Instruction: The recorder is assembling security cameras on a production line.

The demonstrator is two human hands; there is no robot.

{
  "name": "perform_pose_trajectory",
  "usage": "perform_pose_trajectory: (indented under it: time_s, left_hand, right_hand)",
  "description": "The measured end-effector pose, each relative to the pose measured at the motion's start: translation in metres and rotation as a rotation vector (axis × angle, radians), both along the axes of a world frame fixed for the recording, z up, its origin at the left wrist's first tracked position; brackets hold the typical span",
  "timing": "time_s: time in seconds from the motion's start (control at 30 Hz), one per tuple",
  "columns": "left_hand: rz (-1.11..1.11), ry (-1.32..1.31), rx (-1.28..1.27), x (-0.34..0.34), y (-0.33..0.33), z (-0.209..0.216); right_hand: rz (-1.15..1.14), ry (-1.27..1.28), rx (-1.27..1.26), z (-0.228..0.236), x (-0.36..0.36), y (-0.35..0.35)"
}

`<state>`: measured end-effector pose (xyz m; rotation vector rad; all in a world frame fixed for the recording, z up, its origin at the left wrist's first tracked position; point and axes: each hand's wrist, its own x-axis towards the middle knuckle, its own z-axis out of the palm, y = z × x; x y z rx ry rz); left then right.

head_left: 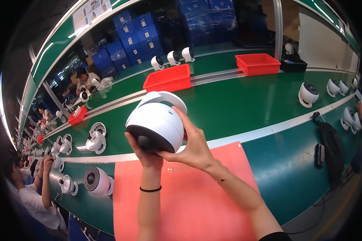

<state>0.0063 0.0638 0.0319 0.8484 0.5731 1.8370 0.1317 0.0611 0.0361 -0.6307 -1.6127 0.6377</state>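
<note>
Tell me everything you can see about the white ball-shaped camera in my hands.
The white ball-shaped camera has a smooth, rounded shell that looks like plastic, with a small dark slot and a thin seam. Its black front faces down toward you, showing a round, darker lens area. A curved white stand shows behind the shell. It's held up, tilted, between your left hand at the front's lower edge and your right hand along its right side.

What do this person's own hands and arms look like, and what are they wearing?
Both hands are bare, without gloves. Above the left hand is a plain, dark wristband; above the right hand, a thin bracelet. A black sleeve edge shows on the right arm.
</note>
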Motion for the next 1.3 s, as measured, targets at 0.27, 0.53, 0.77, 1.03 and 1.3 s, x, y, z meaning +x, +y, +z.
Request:
perform_pose_trajectory:
  time_s: [0.27,0.53,0.77,1.03,1.3]
  left_hand:
    - [0.004,-0.103,-0.091,0.009,0.054,-0.036]
    - [-0.410,0.084,-0.328,-0.017,0.078,-0.058]
    - [-0.266,-0.019,-0.489,-0.027,0.076,-0.072]
    - [0.334,0.115,-0.122,-0.143,0.031,-0.025]
    - [1.171,0.230,-0.438,-0.208,-0.108,-0.074]
  right_hand:
    - [-0.184,-0.093,-0.076,-0.031,-0.005,0.036]
    - [0.171,0.517,-0.737,-0.076,-0.006,0.082]
    - [0.210,0.723,-0.963,-0.094,0.003,0.093]
    - [-0.071,1.030,-0.914,-0.112,0.036,0.119]
    - [-0.354,0.794,-0.954,-0.121,0.050,0.129]
